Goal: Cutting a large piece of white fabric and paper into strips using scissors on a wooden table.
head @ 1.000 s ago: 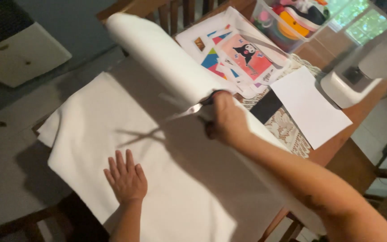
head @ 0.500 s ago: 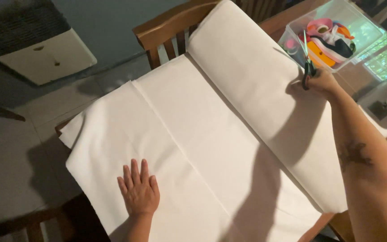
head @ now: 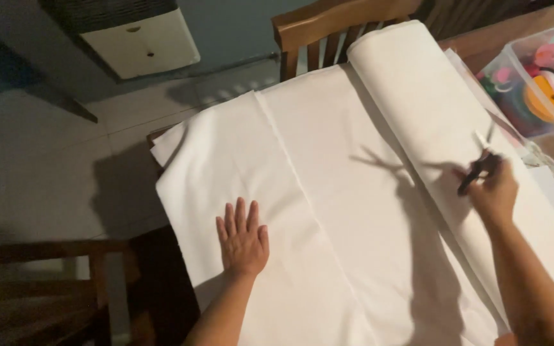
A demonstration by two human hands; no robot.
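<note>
Scissors point(head: 480, 165) blur in the right hand point(head: 494, 192), fingers clamped; left hand point(head: 243, 238) fingers together on white fabric point(head: 328, 192).

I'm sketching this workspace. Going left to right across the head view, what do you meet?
Dark wooden chair → left hand flat on the white fabric → fabric roll → right hand holding scissors → clear plastic box of ribbons.
</note>
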